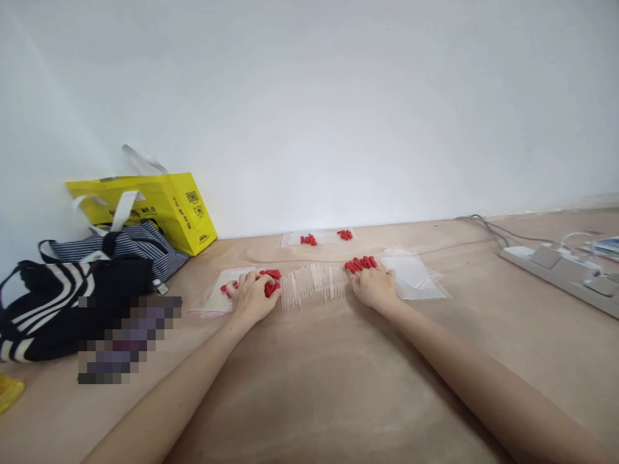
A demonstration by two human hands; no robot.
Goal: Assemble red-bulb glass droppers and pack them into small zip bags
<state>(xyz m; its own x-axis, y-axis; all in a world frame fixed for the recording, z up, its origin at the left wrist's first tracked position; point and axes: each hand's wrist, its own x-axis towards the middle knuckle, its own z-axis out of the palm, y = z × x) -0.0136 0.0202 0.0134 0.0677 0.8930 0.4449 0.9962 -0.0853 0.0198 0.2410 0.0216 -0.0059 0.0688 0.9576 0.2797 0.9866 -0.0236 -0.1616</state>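
Note:
A row of thin clear tubes [312,285] lies side by side on the table between my hands. My left hand [254,298] rests palm down at the row's left end, its fingers bent and apart over small red bulb-shaped pieces [272,288]. Some of these lie on clear plastic bags [213,301]; my fingers partly cover them. At the other end, my right hand [374,288] has its fingers curled in, close below another cluster of red bulb-shaped pieces [362,263]. Whatever lies under those fingertips is hidden.
Flat clear bags [416,277] lie right of my right hand. Farther back, a bag [330,240] carries more red pieces near the wall. A yellow carrier bag [188,216], a striped bag [159,248] and a black bag [72,309] stand left. A power strip [561,270] lies right.

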